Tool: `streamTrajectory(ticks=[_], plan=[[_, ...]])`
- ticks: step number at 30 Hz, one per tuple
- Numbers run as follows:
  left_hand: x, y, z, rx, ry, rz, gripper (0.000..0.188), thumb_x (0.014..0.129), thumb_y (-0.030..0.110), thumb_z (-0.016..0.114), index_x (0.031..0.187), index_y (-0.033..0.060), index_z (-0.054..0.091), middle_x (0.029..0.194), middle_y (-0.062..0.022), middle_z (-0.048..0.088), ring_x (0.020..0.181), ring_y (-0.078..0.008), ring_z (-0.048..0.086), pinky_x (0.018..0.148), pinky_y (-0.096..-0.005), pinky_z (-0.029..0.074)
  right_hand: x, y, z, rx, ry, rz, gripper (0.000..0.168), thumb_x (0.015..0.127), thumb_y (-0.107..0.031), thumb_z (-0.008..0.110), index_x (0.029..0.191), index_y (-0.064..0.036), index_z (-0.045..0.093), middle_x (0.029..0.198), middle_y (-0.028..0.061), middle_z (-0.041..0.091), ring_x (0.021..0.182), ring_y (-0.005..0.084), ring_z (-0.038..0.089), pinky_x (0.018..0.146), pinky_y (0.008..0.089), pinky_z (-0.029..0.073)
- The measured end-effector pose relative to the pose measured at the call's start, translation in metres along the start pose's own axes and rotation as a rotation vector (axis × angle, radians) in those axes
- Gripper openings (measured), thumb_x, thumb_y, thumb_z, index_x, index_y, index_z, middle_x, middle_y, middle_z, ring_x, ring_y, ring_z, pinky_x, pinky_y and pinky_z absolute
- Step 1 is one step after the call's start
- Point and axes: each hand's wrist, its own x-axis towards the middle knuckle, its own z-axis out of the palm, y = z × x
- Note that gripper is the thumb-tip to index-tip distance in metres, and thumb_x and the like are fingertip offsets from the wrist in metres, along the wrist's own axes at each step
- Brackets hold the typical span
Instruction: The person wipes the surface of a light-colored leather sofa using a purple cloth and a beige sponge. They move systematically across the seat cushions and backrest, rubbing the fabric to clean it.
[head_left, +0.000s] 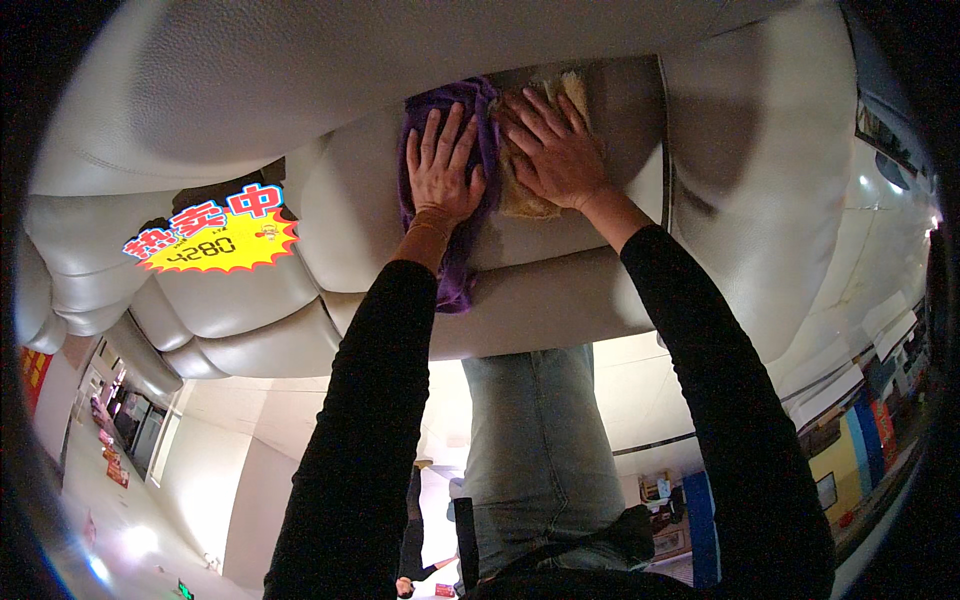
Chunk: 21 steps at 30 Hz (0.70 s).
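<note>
My left hand (444, 174) lies flat on a purple cloth (454, 289), palm down with the fingers apart. The cloth spreads under the hand, and one end trails down towards the front of the seat. Flat on a beige, fluffy-looking cloth (534, 204), my right hand (556, 154) has its fingers spread and covers part of it. Both cloths rest on the seat cushion (360, 202) of a grey leather sofa, side by side. Neither hand's fingers curl around anything.
A sofa armrest (757, 195) rises at the right and the backrest (300, 67) spans the top. A yellow sign (225, 244) bearing writing stands on the left seats. My legs (544, 442) are at the sofa's front edge. Another person (412, 525) is visible far behind.
</note>
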Motion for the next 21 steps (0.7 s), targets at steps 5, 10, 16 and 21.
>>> streamTrajectory(ticks=[5,10,16,21], plan=[[0.0,0.0,-0.002,0.004,0.014,0.017,0.07,0.085,0.03,0.057,0.153,0.0182,0.044,0.165,-0.0065,0.031,0.152,-0.0337,0.026,0.121,-0.0587,0.018,-0.001,0.001,0.005,0.012,0.093,-0.03,0.057,0.099,-0.04,0.05,0.152,-0.019,0.044,0.162,0.0049,0.033,0.154,0.0242,0.022,0.125,0.0536,0.015],[0.006,0.006,-0.008,0.025,0.016,0.028,0.07,0.086,0.03,0.057,0.153,0.0176,0.043,0.166,-0.0064,0.029,0.153,-0.0336,0.024,0.122,-0.0582,0.017,-0.004,0.002,-0.003,-0.054,0.071,-0.026,0.059,0.099,-0.041,0.051,0.152,-0.019,0.044,0.163,0.0047,0.033,0.154,0.0243,0.023,0.125,0.0522,0.018],[0.013,0.015,-0.026,0.063,-0.002,0.081,0.067,0.093,0.036,0.055,0.154,0.0133,0.04,0.167,-0.0098,0.026,0.152,-0.0376,0.024,0.122,-0.0594,0.016,-0.002,0.009,-0.005,-0.093,0.143,-0.031,0.056,0.102,-0.044,0.05,0.151,-0.018,0.046,0.162,0.0053,0.035,0.152,0.0257,0.027,0.124,0.0507,0.022],[0.069,0.033,-0.002,0.158,0.024,0.118,0.069,0.095,0.049,0.055,0.153,0.0165,0.041,0.158,-0.0159,0.039,0.144,-0.0425,0.036,0.12,-0.0635,0.017,0.011,0.062,0.008,-0.274,0.131,0.227,0.057,0.104,-0.045,0.043,0.155,-0.019,0.04,0.164,0.0064,0.032,0.151,0.0272,0.029,0.12,0.0553,0.025]])
